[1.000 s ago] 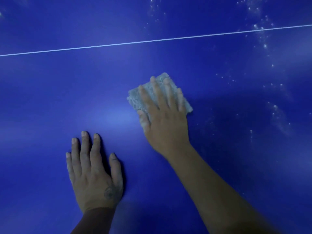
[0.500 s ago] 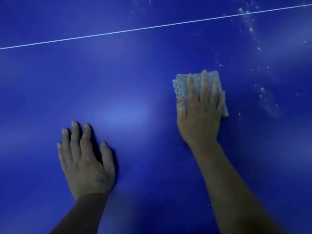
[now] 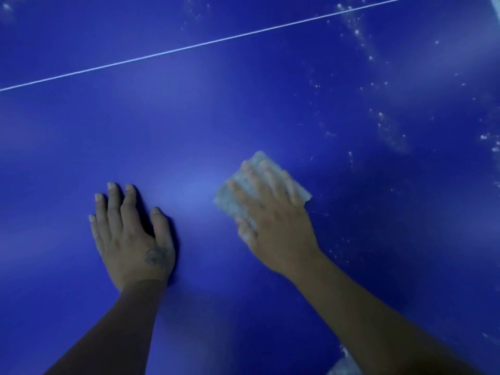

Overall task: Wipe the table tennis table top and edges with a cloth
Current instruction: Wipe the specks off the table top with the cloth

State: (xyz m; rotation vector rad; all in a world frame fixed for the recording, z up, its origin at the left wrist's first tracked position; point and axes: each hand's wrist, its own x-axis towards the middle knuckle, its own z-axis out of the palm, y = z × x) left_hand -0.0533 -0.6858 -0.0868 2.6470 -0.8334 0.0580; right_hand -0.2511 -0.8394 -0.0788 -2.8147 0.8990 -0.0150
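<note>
The blue table tennis table top (image 3: 243, 109) fills the view. A folded grey cloth (image 3: 232, 196) lies flat on it, right of centre. My right hand (image 3: 273, 223) presses down on the cloth with straight, spread fingers and covers most of it; the hand is motion-blurred. My left hand (image 3: 132, 234) rests flat on the bare table to the left of the cloth, palm down, fingers straight, holding nothing.
A thin white line (image 3: 205, 44) crosses the table diagonally at the top. White dust specks (image 3: 387, 128) are scattered over the right part of the table. A pale patch (image 3: 343, 366) shows at the bottom edge beside my right forearm.
My right hand slid the cloth to the right and then back left towards my left hand. The left hand stayed planted on the table. The view shifted slightly.
</note>
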